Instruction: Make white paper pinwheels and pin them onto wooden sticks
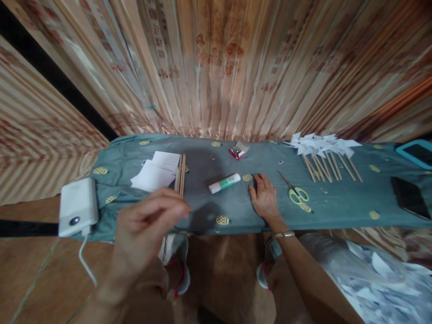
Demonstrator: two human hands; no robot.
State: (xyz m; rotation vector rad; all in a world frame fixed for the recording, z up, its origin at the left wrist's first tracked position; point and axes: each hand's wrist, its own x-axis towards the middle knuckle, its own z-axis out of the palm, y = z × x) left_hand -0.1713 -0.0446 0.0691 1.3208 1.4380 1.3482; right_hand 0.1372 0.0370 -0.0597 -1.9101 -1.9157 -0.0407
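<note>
My left hand [151, 220] is raised in front of the table's near edge, fingers curled and thumb pressed toward the index finger. Whatever it may hold is hidden. Just beyond it, white paper squares [157, 171] lie beside a few thin wooden sticks [182, 174]. My right hand [264, 196] rests palm down on the green cloth [202, 216], its fingers spread and nothing visible in it. To its left lies a glue stick [224, 183], and to its right are scissors [297, 194] with yellow-green handles. A small red box of pins [238, 150] sits farther back.
Finished paper pinwheels [322, 146] on sticks lie at the back right. A phone [410, 197] and a blue-framed device [416, 154] are at the right end. A white power bank [78, 207] with a cable stands left. A bag of paper pieces [378, 279] is below right.
</note>
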